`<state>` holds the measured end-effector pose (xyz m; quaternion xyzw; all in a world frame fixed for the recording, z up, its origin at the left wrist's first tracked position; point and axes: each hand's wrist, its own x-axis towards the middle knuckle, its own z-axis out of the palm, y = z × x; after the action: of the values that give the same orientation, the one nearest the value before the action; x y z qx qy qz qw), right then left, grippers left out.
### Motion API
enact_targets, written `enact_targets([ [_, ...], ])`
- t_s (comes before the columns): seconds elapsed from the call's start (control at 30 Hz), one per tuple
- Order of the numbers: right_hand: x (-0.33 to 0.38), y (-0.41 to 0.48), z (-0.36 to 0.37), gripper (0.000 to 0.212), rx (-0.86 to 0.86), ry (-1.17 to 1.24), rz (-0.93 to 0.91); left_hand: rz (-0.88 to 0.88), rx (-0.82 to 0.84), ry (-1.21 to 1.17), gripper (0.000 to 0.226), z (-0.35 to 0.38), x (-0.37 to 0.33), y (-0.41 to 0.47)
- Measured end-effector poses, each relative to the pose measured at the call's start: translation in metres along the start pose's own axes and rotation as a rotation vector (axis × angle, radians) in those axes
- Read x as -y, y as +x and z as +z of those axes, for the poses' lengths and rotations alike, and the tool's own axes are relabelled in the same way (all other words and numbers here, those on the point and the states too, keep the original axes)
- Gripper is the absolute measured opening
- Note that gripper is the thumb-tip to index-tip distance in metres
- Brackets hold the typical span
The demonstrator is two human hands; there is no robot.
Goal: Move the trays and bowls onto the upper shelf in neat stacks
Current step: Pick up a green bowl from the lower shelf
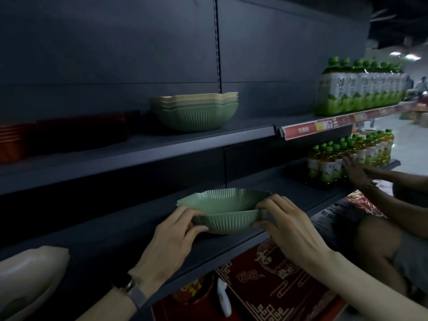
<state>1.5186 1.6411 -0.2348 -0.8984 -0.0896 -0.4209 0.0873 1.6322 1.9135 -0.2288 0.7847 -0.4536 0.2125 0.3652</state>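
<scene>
Already, stacked bowls (pixel 194 112) and red trays (pixel 88 128) sit on the upper shelf (pixel 185 144); each grip, left hand (pixel 176 224) and right hand (pixel 284 218), pinches the green ribbed bowl (pixel 222 212); a pale dish (pixel 30 269) waits.

- I read the bowl (pixel 222 212) nearest me as a muted sage green, ribbed with fine lines fanning out to a scalloped rim.
- The stack of bowls (pixel 194 117) shows the same ribbed green at the bottom and pale cream-yellow on top.
- The trays (pixel 88 128) look dark red to me, nearly maroon in this dim light.
- The upper shelf (pixel 162 144) and the back panel (pixel 115 54) are dark slate grey.
- The price strip (pixel 324 126) is red with a yellow patch.
- The bottles (pixel 361 86) carry green caps and white labels fading into green.
- The box (pixel 278 286) is red with gold scrollwork and fret patterns.
</scene>
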Motion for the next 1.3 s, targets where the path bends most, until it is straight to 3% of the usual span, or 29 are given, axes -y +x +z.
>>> enact_targets([
  [0.67, 0.065, -0.017, -0.132, 0.039, -0.246, -0.172, -0.258, 0.439, -0.110, 0.131, 0.028, -0.086, -0.095, -0.027],
  [0.77, 0.069, -0.011, -0.150, 0.017, -0.291, -0.229, -0.286, 0.504, -0.138, 0.140, 0.025, -0.101, -0.110, -0.018],
  [0.93, 0.073, 0.007, -0.178, 0.016, -0.393, -0.295, -0.343, 0.614, -0.229, 0.202, 0.023, -0.123, -0.135, 0.002],
  [1.3, 0.078, 0.046, -0.203, 0.016, -0.567, -0.537, -0.495, 0.786, -0.229, 0.373, 0.016, -0.167, -0.144, 0.041],
])
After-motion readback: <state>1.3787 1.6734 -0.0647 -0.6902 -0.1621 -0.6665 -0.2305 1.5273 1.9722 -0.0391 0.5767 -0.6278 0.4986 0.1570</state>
